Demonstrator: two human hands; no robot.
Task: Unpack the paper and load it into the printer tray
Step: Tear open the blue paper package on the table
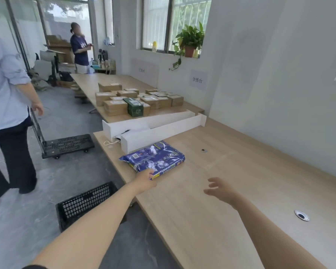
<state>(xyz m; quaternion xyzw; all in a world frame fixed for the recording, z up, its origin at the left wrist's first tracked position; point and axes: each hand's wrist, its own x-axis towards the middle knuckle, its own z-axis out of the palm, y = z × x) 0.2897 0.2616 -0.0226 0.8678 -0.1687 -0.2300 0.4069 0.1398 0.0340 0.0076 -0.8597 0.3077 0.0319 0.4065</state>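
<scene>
Bare forearms; dark sleeve [35, 266] at left shoulder.

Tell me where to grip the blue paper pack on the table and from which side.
Grip the blue paper pack by its two short ends, coming from the near edge. It lies flat with a corner toward you; the left hand already touches that near corner, and the open right hand can probably reach the right end.
</scene>
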